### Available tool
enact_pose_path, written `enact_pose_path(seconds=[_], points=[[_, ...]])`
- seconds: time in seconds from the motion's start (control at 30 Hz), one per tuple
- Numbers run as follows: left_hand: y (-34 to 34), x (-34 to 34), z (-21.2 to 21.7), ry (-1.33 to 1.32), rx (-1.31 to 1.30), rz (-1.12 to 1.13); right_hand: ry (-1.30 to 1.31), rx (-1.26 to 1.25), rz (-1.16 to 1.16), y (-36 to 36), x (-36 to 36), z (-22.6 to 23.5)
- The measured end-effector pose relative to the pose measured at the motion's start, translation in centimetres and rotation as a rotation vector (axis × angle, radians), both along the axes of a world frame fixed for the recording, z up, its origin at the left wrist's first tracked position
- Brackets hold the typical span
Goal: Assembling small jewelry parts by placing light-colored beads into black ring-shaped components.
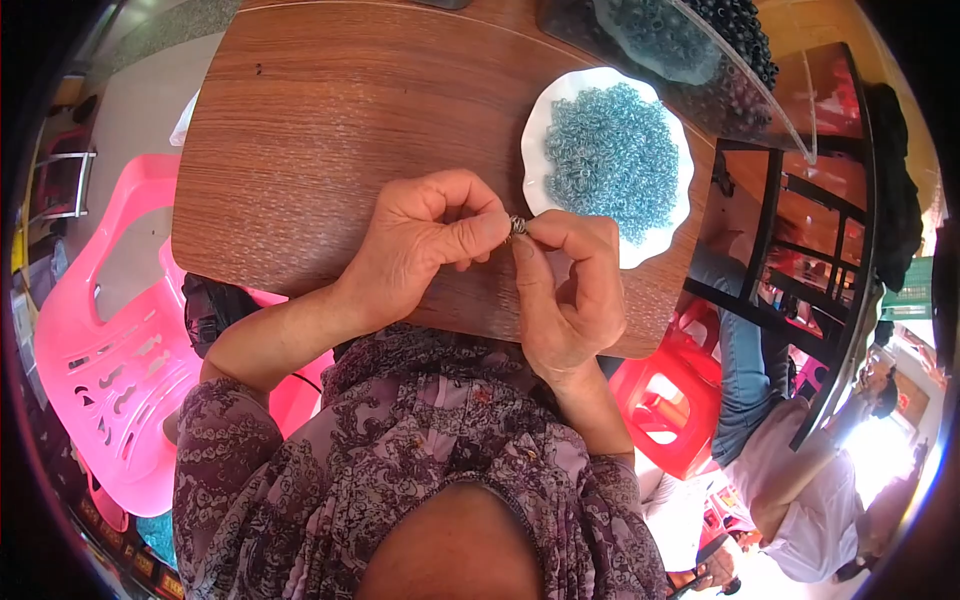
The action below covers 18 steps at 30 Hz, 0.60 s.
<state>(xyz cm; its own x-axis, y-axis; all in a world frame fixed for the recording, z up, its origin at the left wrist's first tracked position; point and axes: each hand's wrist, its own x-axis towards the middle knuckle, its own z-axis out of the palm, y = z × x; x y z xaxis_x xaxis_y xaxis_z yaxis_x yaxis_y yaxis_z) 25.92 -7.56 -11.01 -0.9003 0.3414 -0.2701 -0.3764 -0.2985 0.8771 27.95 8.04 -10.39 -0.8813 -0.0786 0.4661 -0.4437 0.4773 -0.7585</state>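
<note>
Between my two hands, above the wooden table, is a small dark coiled piece [517,225] that looks like a little metal spring or ring. My left hand [435,235] pinches its left side between thumb and forefinger, the other fingers curled in. From the right, my right hand [575,285] pinches it with thumb and forefinger. The fingertips hide part of the piece, so its exact kind is unclear. Just beyond my right hand stands a white scalloped plate [537,150] heaped with small clear-blue coiled rings [612,155].
The wooden table [330,130] lies under my hands. A transparent bin [745,75] with dark and bluish ring-like pieces stands at the far right. A pink plastic chair [115,370] is at left, a red stool [665,395] at right. Another person [800,490] sits at the right.
</note>
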Motion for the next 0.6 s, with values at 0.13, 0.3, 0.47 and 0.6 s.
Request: enact_pose_path(seconds=[0.13, 0.3, 0.47, 0.6], points=[[0.3, -0.1, -0.4, -0.018, -0.003, 0.007, -0.09, -0.08, -0.006, 0.2, 0.0, -0.4], [0.4, -0.4, -0.5, -0.112, 0.095, 0.009, -0.13, -0.177, -0.027, -0.1, -0.4, -0.9], [0.2, -0.3, -1.0, -0.116, 0.166, 0.023, -0.257, -0.315, -0.061, -0.9, -0.5, -0.5], [-0.5, -0.6, -1.4, -0.033, 0.097, -0.014, -0.279, -0.308, -0.023, -0.8, -1.0, -0.7]])
